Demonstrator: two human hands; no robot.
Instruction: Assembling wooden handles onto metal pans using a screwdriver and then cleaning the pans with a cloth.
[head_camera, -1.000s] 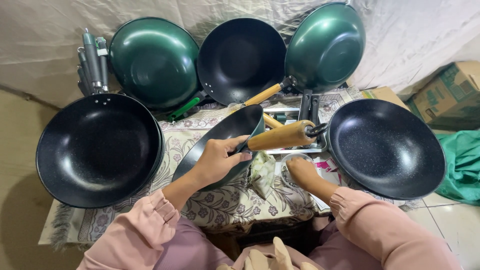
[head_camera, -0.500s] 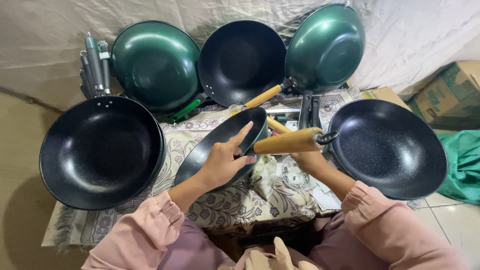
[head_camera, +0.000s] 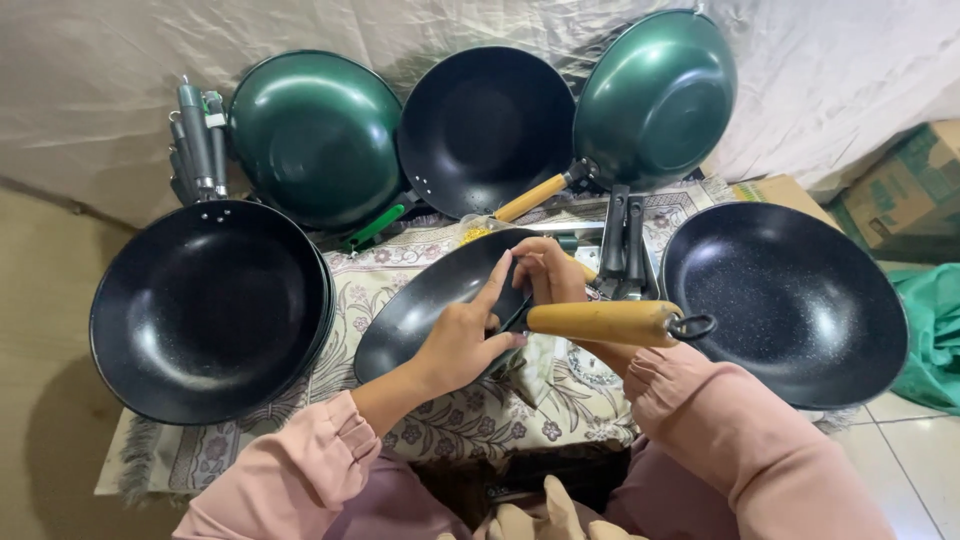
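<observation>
Black pan (head_camera: 430, 300) with wooden handle (head_camera: 600, 322), tilted above the middle of the patterned cloth (head_camera: 440, 425) on the surface. Left hand (head_camera: 462, 340) pressed against the near rim, index finger raised along the pan's edge, gripping it. Right hand (head_camera: 548, 275) closed on the rim at the handle joint. Stack of black pans (head_camera: 205, 310) close on the left, large black pan (head_camera: 785, 300) close on the right, its rim just beside the handle's ring. Green pans (head_camera: 315, 135) leaning along the back; little free cloth between.
</observation>
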